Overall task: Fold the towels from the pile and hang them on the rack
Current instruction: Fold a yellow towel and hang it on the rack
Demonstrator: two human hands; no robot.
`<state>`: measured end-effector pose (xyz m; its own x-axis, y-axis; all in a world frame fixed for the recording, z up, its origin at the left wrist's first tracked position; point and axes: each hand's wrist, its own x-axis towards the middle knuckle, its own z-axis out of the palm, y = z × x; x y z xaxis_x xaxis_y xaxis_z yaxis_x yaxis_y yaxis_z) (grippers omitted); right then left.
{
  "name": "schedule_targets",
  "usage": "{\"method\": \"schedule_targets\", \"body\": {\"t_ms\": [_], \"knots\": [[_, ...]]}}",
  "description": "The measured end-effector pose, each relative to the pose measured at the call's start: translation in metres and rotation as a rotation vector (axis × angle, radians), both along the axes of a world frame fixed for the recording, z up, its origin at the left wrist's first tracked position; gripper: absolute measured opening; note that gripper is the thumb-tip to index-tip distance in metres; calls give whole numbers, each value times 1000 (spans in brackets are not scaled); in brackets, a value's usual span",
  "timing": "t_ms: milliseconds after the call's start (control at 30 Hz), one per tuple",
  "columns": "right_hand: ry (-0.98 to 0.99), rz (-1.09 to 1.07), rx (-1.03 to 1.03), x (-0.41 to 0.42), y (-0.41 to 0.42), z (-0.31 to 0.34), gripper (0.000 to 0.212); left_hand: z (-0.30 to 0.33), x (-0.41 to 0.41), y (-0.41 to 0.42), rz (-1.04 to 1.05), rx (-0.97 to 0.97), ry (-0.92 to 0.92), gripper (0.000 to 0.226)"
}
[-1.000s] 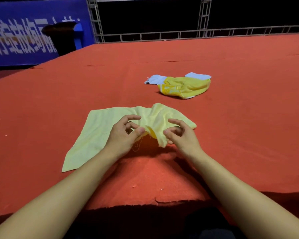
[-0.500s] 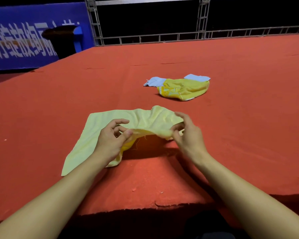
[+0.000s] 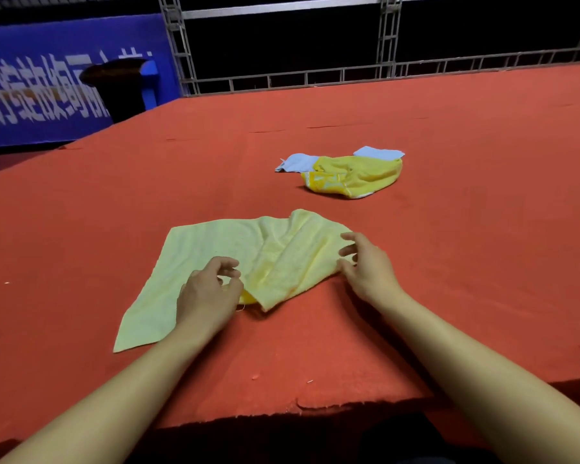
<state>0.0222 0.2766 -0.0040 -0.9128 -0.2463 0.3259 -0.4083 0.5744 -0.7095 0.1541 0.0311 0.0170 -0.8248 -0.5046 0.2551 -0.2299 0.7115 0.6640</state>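
A pale yellow towel (image 3: 215, 249) lies partly spread on the red table (image 3: 449, 229), its right half rumpled into folds. My left hand (image 3: 208, 293) rests on the towel's near edge and pinches a fold there between thumb and curled fingers. At the towel's right corner, my right hand (image 3: 365, 266) holds the edge between thumb and fingertips. Farther back lies the pile: a bright yellow towel (image 3: 352, 175) crumpled on top of a light blue towel (image 3: 297, 162). No rack is in view.
The red table's frayed front edge (image 3: 282, 410) runs just below my forearms. Behind the table stand a metal truss railing (image 3: 315, 78), a blue banner (image 3: 47, 95) and a black bin (image 3: 114, 85) at the back left.
The towel's lifted middle has come down onto the table. My hands have moved apart, the right one out to the right corner, spreading the cloth wider.
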Motion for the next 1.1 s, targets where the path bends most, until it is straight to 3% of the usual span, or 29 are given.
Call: {"method": "schedule_targets", "body": {"t_ms": [167,267,300,433,533,667,767,967,1100], "knots": [[-94,-258,175,-50,10,-2,56,0,-17,18,-69,-5,80,16],[-175,-254,236,-70,7,-5,57,2,-40,23,-117,42,-3,22],[-174,-238,159,-76,6,-5,55,2,-48,24,-133,42,-41,23],[-31,-262,-496,-84,16,1,41,-2,-78,31,-176,-26,-161,29],[-30,-222,-701,-78,29,4,46,-12,-89,43,-171,-56,-185,28],[-86,-43,-628,-71,27,5,54,-13,-103,58,-162,-110,-113,25],[-83,33,-599,-72,26,6,57,-6,-125,70,-275,-74,0,27],[-69,212,-476,-67,28,3,67,6,-176,87,-655,-254,-22,72],[-136,263,-483,-62,28,5,50,10,-192,86,-754,-313,15,81]]}}
